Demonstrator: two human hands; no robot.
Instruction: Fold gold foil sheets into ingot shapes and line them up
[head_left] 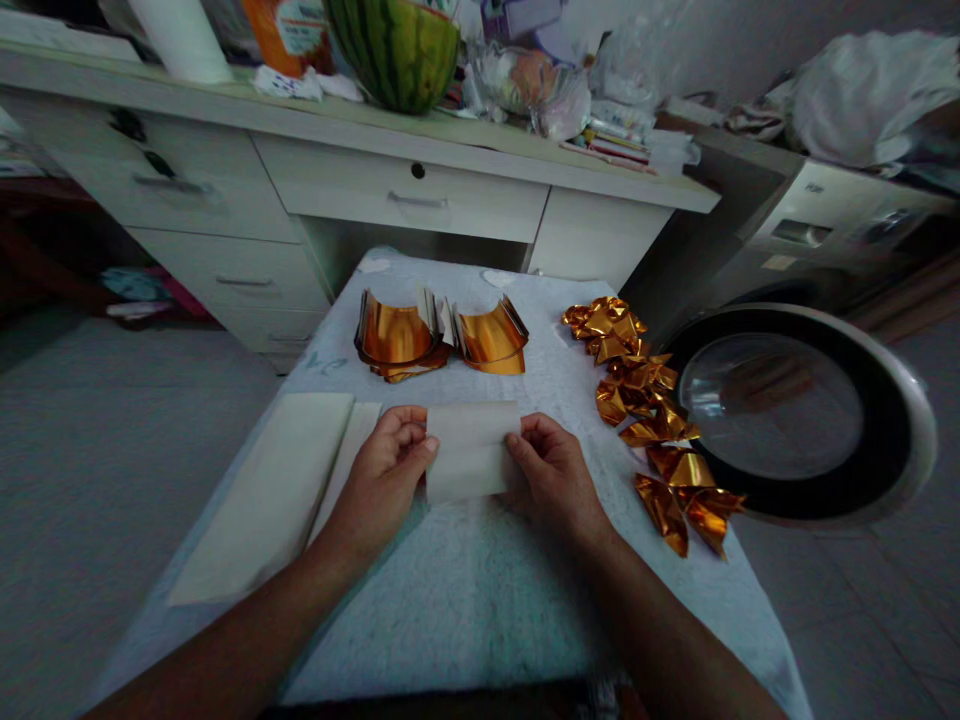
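Observation:
Between my two hands a white sheet of paper (472,455) is held up, with a faint crease line across it. My left hand (394,460) pinches its left edge between thumb and fingers. On the opposite edge my right hand (551,465) grips it the same way. Just beyond the sheet, two stacks of curled gold foil sheets, the left stack (396,335) and the right stack (491,338), rest on the cloth-covered table (480,600). Folded gold foil pieces (645,400) lie in a row along the table's right side. White paper stacks (277,480) lie beside my left forearm.
Behind the table stands a white desk with drawers (405,185). On its top are a cut watermelon (397,50), an orange package (289,35) and plastic bags (555,90). At the right, the open round door (892,420) of a washing machine (787,220) reaches close to the table edge.

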